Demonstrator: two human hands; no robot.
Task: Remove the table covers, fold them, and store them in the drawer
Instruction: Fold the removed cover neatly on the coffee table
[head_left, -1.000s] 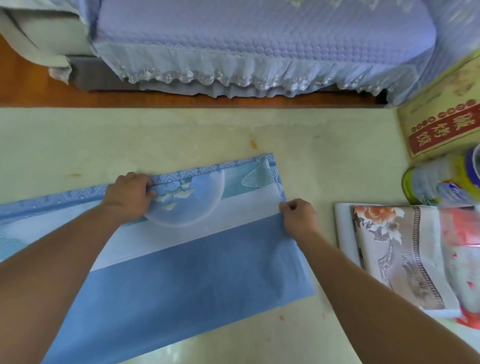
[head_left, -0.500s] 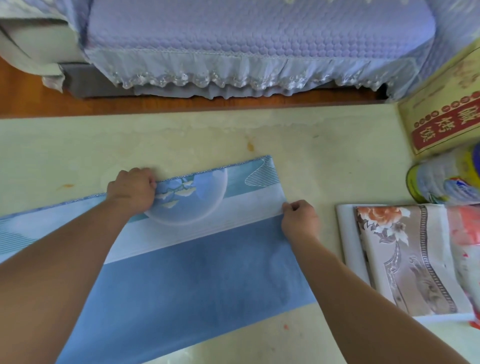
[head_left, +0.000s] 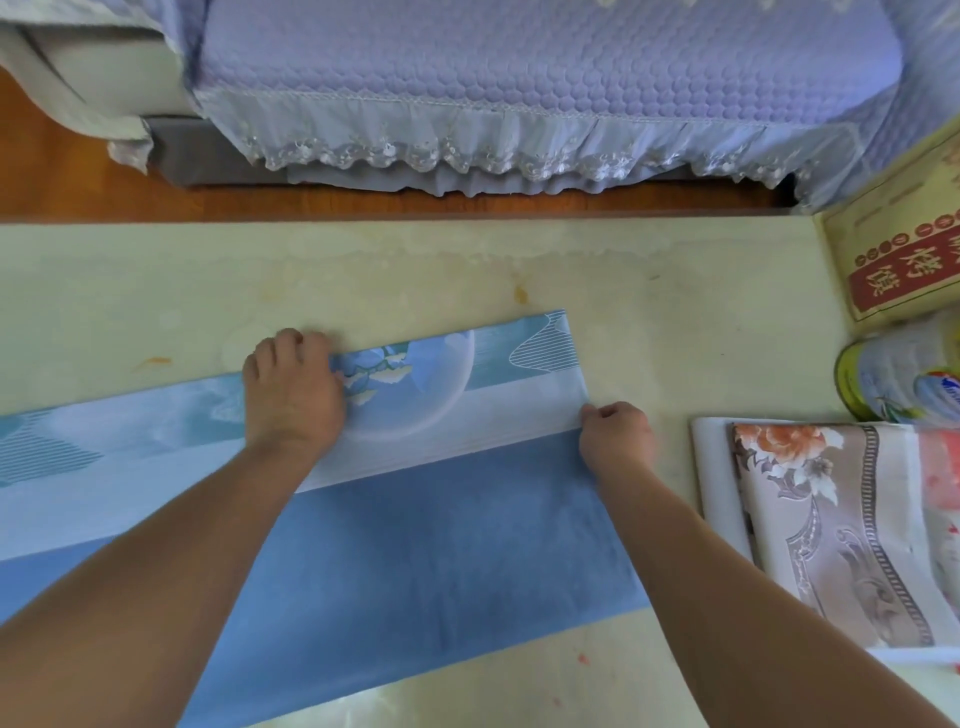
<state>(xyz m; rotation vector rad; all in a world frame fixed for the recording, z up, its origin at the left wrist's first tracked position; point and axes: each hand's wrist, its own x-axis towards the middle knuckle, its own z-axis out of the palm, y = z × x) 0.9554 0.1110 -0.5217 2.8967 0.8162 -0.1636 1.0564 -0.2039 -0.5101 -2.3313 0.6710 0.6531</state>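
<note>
— Both hands are on the cloth, as far as I see from my screen. What does the left hand (head_left: 293, 392) have?

— Its fingers are curled over the far folded edge of the blue table cover (head_left: 415, 545), roughly midway along the visible stretch, and I read that as a grip on the edge. The knuckles point away from me and the wrist lies over the pale band of the cloth.

— And the right hand (head_left: 615, 434)?

— It pinches the right-hand edge of the cover, right where the pale band meets the darker blue part. Thumb and fingers are closed tight on the cloth there.

— Where does the cover lie?

— Flat on the cream table (head_left: 156, 291), folded into a long strip that runs from the left edge of my view to about the middle. The printed side with a flower and a circle is at the far edge, the plain blue is nearer me.

— Anything else on the table?

— To the right, just apart from the blue one, I see a folded floral cover (head_left: 831, 530). Beyond it stands a tin can (head_left: 893, 379), and further back a yellow box (head_left: 904, 249) with red lettering. Past the table is a sofa (head_left: 545, 78) under a quilted lilac cover with a lace hem.
</note>
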